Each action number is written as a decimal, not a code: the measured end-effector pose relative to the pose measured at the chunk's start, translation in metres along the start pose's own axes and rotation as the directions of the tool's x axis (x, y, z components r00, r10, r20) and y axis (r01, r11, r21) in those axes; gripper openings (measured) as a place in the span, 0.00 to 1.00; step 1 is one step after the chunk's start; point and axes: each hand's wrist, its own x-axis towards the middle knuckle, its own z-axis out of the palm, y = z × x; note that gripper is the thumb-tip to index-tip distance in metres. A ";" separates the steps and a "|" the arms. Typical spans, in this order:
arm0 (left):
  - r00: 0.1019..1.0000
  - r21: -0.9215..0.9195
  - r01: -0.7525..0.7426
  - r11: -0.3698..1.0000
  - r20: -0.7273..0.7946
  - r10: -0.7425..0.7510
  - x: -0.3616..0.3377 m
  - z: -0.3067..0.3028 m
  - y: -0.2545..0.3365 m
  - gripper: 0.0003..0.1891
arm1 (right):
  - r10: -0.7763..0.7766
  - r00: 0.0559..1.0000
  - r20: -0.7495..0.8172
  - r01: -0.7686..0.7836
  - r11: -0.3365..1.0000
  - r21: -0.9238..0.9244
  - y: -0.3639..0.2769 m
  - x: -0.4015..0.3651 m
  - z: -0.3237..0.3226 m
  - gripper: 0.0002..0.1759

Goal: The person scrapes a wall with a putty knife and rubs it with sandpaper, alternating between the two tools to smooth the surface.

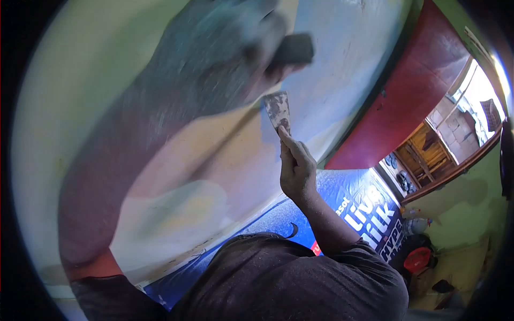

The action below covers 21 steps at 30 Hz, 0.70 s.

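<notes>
My left hand (230, 53), dusty and blurred, is raised in front of the painted wall (176, 155) at the upper middle. Its fingers are closed round a dark block (293, 51), which lies close to the wall; whether the two touch is unclear. Lower and to the right, my right hand (297, 172) grips a scraper (278, 109). The scraper's wide, paint-stained blade points up, and its handle is mostly hidden in my hand. Pale green, cream and blue patches cover the wall.
A blue printed sheet (345, 195) covers the floor along the wall's foot. At the right is a red door panel (401, 96) beside an open doorway with footwear (405, 181). Plastic bottles (416, 226) and a black-and-red object (417, 259) lie at the lower right.
</notes>
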 end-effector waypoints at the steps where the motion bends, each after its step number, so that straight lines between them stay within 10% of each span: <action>1: 0.994 0.046 0.033 0.998 0.106 -0.037 0.019 -0.018 -0.002 0.21 | -0.008 1.000 -0.002 0.008 1.000 0.014 0.000 0.001 0.001 0.22; 2: 0.975 0.098 0.055 0.994 0.210 -0.074 0.038 -0.035 -0.003 0.21 | 0.005 1.000 0.012 -0.006 1.000 0.022 0.000 0.002 0.000 0.22; 9: 0.886 0.386 0.102 0.917 -0.455 0.093 0.110 0.065 -0.041 0.18 | 0.068 0.997 0.029 -0.069 0.997 0.030 0.033 -0.012 -0.008 0.21; 14: 0.862 0.574 0.232 0.785 -0.495 0.108 0.108 0.111 0.018 0.28 | 0.254 0.966 0.052 -0.255 0.967 0.017 0.076 -0.057 -0.044 0.21; 21: 0.958 0.395 0.151 0.906 -0.285 -0.036 0.062 0.244 0.101 0.33 | 0.325 0.941 0.092 -0.328 0.945 0.015 0.089 -0.078 -0.065 0.21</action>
